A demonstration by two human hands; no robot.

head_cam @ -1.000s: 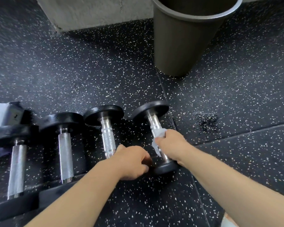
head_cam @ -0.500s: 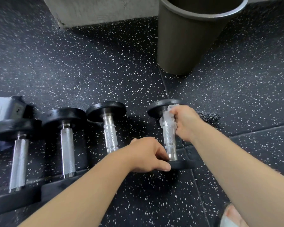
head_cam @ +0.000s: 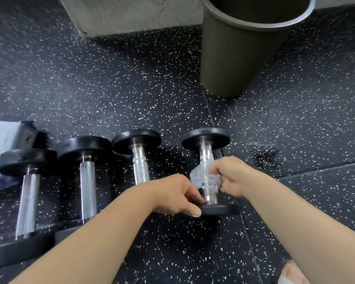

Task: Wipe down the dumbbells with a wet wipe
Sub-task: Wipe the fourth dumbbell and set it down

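A: Where is the wet wipe being kept at this moment?

B: The wet wipe [head_cam: 196,174] is being pressed round the knurled steel handle of the rightmost dumbbell [head_cam: 205,140]. It is being pinched there by the right hand [head_cam: 235,177], whose fingers are being curled about wipe and handle together, a little nearer than the middle of the handle.

A: And how is that dumbbell being steadied?

B: It is being gripped at its near black head by the left hand [head_cam: 172,196]. The fingers are being bent over the rim of that head, and the thumb tip is being laid against its edge. The dumbbell itself is being rested flat on the speckled rubber floor [head_cam: 111,95], with its far head being pointed away from the person.

A: What is being left alongside it?

B: A row is being formed to the left by the third dumbbell [head_cam: 140,162], the second dumbbell [head_cam: 88,181] and the leftmost dumbbell [head_cam: 27,197], all being laid parallel and apart from one another. None is being touched by a hand, and the near end of the third is being hidden by the left forearm. A pale packet [head_cam: 2,140] is being partly covered by the far head of the leftmost one. A dark grey bin [head_cam: 234,58] is being stood well beyond the rightmost dumbbell, beside a concrete wall base [head_cam: 121,15]. A patch of dark crumbs [head_cam: 261,155] is being left on the floor near the right of the far head.
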